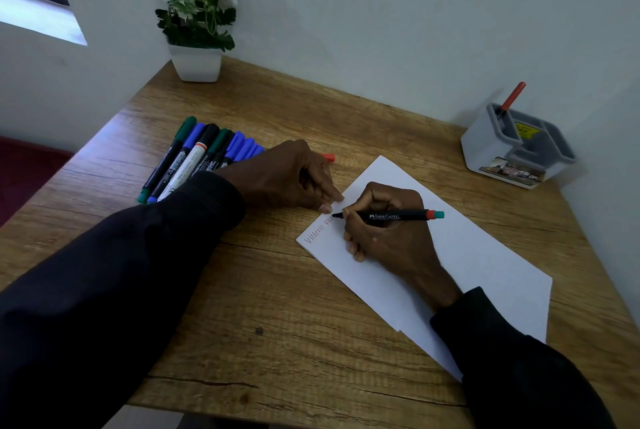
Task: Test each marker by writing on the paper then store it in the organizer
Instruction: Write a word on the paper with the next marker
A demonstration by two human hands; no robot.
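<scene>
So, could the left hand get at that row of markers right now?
Probably yes. The markers lie just beside the left hand, with nothing between. Its fingertips rest on the edge of the paper, though, so it would have to leave that first.

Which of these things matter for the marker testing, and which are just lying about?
Job:
marker in right hand
paper
row of markers
organizer, red marker inside

Lying about:
potted plant

Dim, cool lighting; daylight enters at the window (34, 2). Dark sleeves lose detail. Wide-angle distortion bends edges.
</scene>
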